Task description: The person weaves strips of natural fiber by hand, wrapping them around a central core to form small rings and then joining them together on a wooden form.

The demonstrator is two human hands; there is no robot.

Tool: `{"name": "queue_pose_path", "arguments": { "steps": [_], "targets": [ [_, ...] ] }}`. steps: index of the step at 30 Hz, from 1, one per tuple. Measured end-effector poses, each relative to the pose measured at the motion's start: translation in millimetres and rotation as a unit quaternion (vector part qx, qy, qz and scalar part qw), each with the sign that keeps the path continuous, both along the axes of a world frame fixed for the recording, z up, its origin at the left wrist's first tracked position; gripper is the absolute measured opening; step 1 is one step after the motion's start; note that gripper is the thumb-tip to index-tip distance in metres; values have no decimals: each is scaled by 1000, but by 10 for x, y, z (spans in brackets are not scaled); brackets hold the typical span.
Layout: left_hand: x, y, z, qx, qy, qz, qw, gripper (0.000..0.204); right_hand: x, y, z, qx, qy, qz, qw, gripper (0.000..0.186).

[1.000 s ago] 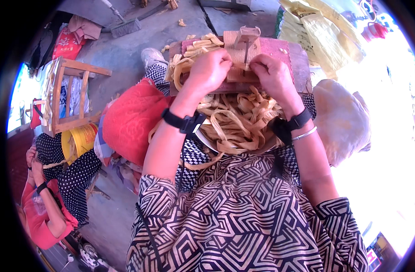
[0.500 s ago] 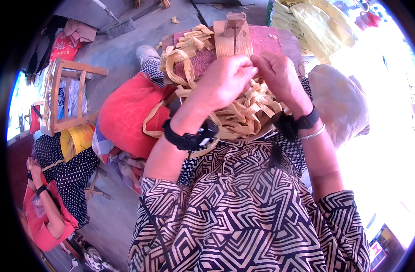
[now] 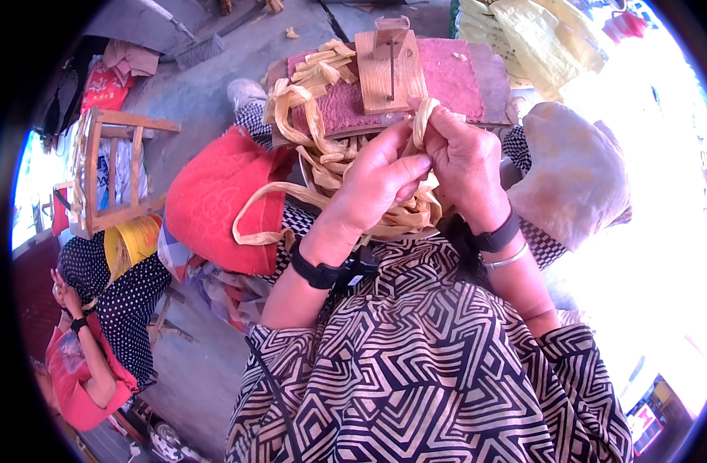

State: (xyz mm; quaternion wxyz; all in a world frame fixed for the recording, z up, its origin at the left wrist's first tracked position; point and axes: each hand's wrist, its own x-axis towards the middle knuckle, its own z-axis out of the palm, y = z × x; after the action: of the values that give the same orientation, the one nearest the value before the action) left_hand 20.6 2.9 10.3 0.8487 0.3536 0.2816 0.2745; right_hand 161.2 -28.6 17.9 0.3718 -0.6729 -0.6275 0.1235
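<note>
Now L hand & R hand both pinch pale strip; heaped strips in bowl below.

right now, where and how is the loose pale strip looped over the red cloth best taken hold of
Probably by its outer bend, pinched between thumb and finger, coming from the left and above. The loose pale strip curves out over the red cloth, and nothing covers that bend, while its other stretch runs toward the left forearm.
</note>
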Motion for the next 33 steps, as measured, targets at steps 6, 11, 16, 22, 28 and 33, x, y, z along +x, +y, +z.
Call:
{"name": "queue_pose_path", "arguments": {
  "steps": [6, 11, 16, 22, 28, 33],
  "targets": [
    [-42, 56, -284, 237, 139, 15, 961, 13, 132, -21, -117, 11, -37, 44, 998, 12],
    [10, 92, -177, 562, 223, 84, 792, 29, 189, -183, -234, -277, 349, 58, 893, 27],
    [58, 13, -62, 595, 216, 102, 767, 34, 139, -197, -232, -208, 729, 100, 644, 21],
    [197, 47, 90, 509, 341, 96, 785, 17, 46, -96, -197, -13, 450, -4, 893, 12],
    [17, -165, 72, -52, 118, -39, 991, 20, 170, -100, -189, 94, 308, -33, 946, 15],
    [-242, -91, -138, 380, 294, 25, 877, 15, 382, -121, -178, -45, 313, 54, 947, 45]
  ]
}}
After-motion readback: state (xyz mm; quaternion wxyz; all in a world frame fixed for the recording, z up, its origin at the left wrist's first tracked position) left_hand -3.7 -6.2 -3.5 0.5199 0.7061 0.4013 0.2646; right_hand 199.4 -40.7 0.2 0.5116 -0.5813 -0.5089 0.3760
